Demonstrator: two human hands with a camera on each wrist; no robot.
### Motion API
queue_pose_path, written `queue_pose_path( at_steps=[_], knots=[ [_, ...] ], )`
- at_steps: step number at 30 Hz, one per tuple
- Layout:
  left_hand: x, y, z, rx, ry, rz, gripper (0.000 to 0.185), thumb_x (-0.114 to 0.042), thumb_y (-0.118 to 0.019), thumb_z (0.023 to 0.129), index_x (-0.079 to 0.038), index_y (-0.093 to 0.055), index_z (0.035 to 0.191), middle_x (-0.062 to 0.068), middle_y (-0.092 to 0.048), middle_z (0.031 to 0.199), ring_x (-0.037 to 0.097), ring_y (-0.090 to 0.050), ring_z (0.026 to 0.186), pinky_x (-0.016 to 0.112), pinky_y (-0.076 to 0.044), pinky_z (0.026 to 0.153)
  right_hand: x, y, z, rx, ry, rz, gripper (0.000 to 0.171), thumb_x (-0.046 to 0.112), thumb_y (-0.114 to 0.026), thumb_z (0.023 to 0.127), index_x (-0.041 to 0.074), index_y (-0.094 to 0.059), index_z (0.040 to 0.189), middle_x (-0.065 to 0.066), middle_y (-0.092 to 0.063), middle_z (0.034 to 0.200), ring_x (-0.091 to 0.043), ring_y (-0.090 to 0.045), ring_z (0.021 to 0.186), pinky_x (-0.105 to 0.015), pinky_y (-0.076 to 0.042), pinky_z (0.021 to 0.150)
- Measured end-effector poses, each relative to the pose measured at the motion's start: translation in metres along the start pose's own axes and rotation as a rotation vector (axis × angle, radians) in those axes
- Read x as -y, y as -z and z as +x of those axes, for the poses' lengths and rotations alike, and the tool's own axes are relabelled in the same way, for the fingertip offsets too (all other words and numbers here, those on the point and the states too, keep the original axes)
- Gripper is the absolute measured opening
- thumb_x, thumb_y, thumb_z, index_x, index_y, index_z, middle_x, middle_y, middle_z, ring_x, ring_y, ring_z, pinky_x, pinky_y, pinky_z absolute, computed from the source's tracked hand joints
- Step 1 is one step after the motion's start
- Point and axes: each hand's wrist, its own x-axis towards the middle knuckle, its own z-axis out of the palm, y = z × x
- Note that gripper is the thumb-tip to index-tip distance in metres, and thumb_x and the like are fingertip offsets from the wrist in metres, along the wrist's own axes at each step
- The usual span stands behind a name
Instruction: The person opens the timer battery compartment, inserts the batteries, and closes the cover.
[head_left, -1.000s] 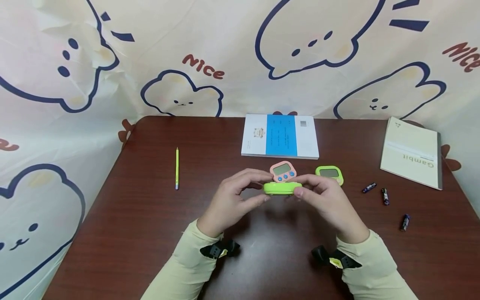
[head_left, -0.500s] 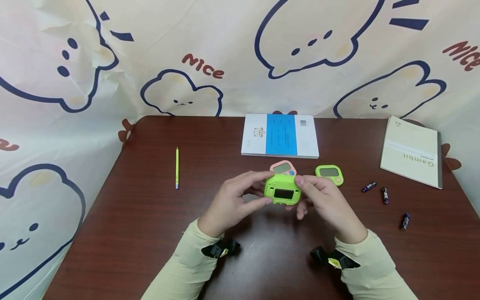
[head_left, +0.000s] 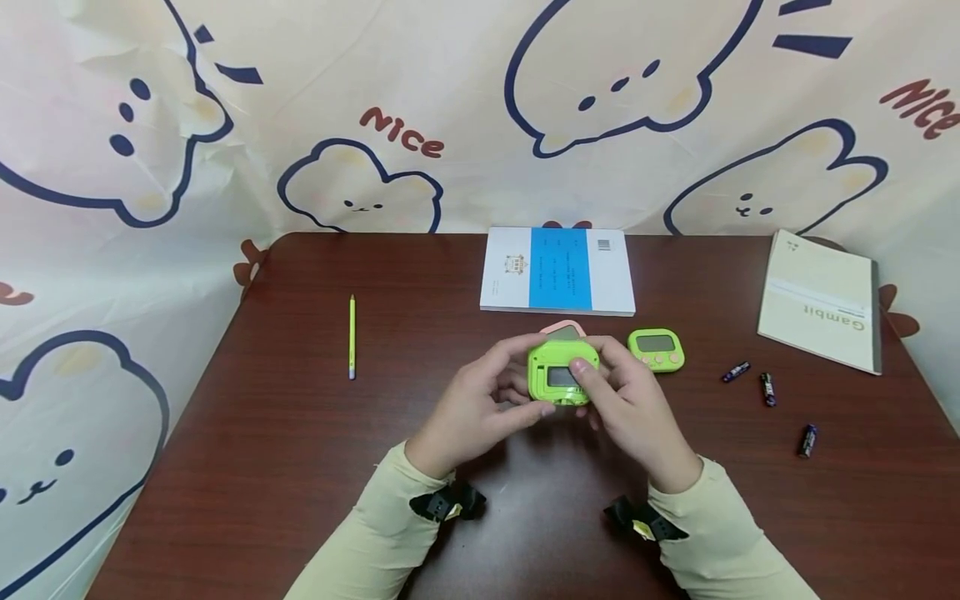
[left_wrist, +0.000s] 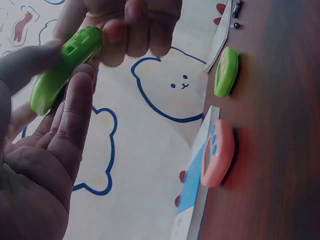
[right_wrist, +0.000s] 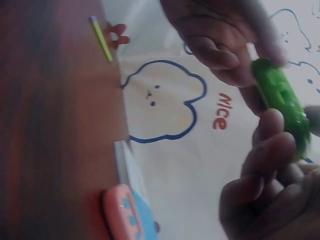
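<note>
Backdrop: a cream cloth (head_left: 465, 100) printed with bear outlines and the word "Nice" is seen hung behind and beside the table.
Table: a dark brown wooden top (head_left: 262, 433) is shown bearing every item.
Pencil: a yellow-green pencil (head_left: 351, 337) is laid on the left part of the table, well apart from the hands.
Left hand: the left hand (head_left: 467, 406) is held above the middle of the table, its fingers and thumb curled round the left edge of the green timer (head_left: 562, 372), which is gripped by it.
Green timer: it is lifted clear of the table between the two hands, with its back turned up toward the head camera and a dark rectangular recess on show.
Right hand: the right hand (head_left: 628, 407) is closed on the timer's right side, its thumb pressed on the back by the recess and its fingers wrapped beneath.
Pink timer: a pink timer (left_wrist: 218, 152) with blue buttons is stood on the table just behind the hands, mostly hidden in the head view.
Booklet: a white booklet with a blue band (head_left: 558, 271) is laid flat behind the pink timer.
Second green timer: another green timer (head_left: 656, 349) is set just right of the hands.
Batteries: three small dark batteries (head_left: 767, 389) are scattered on the right.
Notebook: a cream notebook marked "Gambit" (head_left: 820, 300) is laid at the far right.
</note>
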Motion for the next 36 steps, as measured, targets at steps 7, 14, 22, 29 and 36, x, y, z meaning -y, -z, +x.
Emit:
queue_pose_path(
  at_steps=[7, 14, 22, 29, 36],
  knots=[
    [0.011, -0.012, 0.0, -0.075, -0.028, -0.095, 0.032, -0.005, -0.057, 0.101, -0.005, -0.051, 0.133, 0.015, -0.066, 0.102, 0.014, -0.065, 0.061, 0.041, -0.059, 0.053, -0.016, -0.016, 0.0, -0.057, 0.148, -0.072, 0.021, 0.004, -0.057, 0.101, 0.004, -0.061, 0.122, -0.005, -0.07, 0.082, -0.017, -0.06, 0.061, -0.03, -0.053, 0.054],
    [0.015, -0.026, 0.001, -0.191, -0.021, -0.042, 0.021, -0.005, -0.054, 0.101, -0.007, -0.055, 0.122, 0.011, -0.065, 0.083, 0.014, -0.06, 0.053, 0.029, -0.054, 0.048, -0.02, -0.028, -0.002, -0.182, 0.223, -0.145, 0.019, 0.002, -0.061, 0.097, 0.006, -0.067, 0.114, -0.004, -0.071, 0.079, -0.006, -0.055, 0.059, -0.021, -0.046, 0.051],
    [0.015, -0.035, -0.001, -0.29, 0.007, 0.196, 0.019, -0.011, -0.057, 0.096, -0.009, -0.058, 0.114, 0.001, -0.066, 0.081, 0.007, -0.053, 0.061, 0.024, -0.047, 0.052, -0.025, -0.038, -0.003, -0.218, 0.135, -0.049, 0.014, 0.004, -0.06, 0.099, 0.005, -0.069, 0.11, 0.0, -0.06, 0.063, -0.013, -0.053, 0.049, -0.023, -0.045, 0.044],
    [0.019, -0.032, 0.001, -0.272, -0.027, 0.137, 0.015, -0.013, -0.056, 0.101, -0.008, -0.057, 0.115, 0.002, -0.066, 0.083, 0.009, -0.053, 0.065, 0.023, -0.046, 0.055, -0.026, -0.035, -0.002, -0.226, 0.141, -0.066, 0.012, 0.006, -0.06, 0.1, 0.007, -0.07, 0.107, 0.004, -0.054, 0.058, -0.012, -0.051, 0.048, -0.023, -0.044, 0.045],
    [0.021, -0.022, 0.002, -0.181, 0.014, -0.066, 0.019, -0.016, -0.056, 0.104, -0.009, -0.055, 0.122, 0.01, -0.064, 0.08, 0.01, -0.053, 0.051, 0.031, -0.051, 0.044, -0.02, -0.021, 0.002, -0.21, 0.237, -0.058, 0.024, -0.006, -0.066, 0.092, 0.003, -0.068, 0.114, -0.004, -0.06, 0.085, -0.014, -0.051, 0.069, -0.024, -0.043, 0.056]
  ],
)
